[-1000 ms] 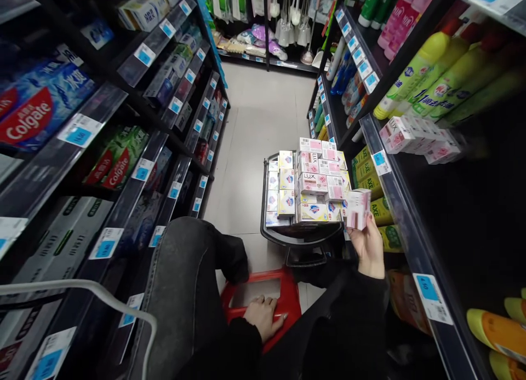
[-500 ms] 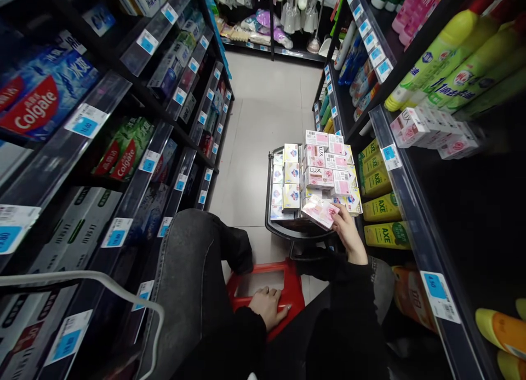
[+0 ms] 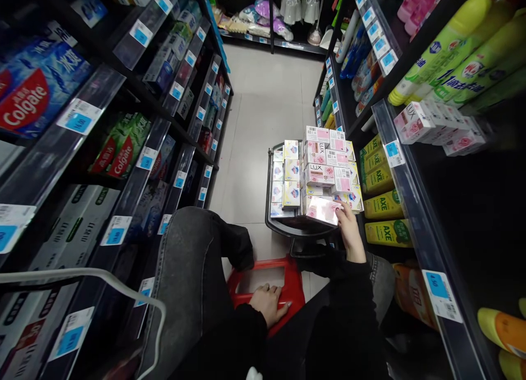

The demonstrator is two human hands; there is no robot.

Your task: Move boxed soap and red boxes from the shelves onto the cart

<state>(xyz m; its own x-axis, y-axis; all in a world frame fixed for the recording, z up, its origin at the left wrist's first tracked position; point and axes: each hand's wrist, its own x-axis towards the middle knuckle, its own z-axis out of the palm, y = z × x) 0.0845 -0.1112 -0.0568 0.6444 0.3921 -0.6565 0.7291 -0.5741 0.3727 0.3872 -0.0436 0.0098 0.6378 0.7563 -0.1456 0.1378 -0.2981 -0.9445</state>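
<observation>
I sit low in a shop aisle on a red stool [image 3: 287, 278]. My right hand [image 3: 349, 229] reaches forward and grips a pink soap box [image 3: 324, 209] lying flat at the front of a stack of soap boxes [image 3: 316, 169] in a black cart [image 3: 287, 229]. My left hand [image 3: 269, 303] rests flat on the red stool between my legs, fingers spread, holding nothing. More pink Lux boxes [image 3: 435, 125] lie on the shelf at my right.
Shelves with toothpaste boxes [image 3: 33, 95] line the left side. Yellow-green bottles [image 3: 452, 57] and green Axe packs [image 3: 382, 205] fill the right shelves. A white wire handle [image 3: 102, 278] crosses the lower left. Pale floor [image 3: 263, 111] runs ahead to a far rack.
My right hand has brought the pink box from beside the right shelf down and left onto the front of the cart's stack. My left hand stayed on the stool.
</observation>
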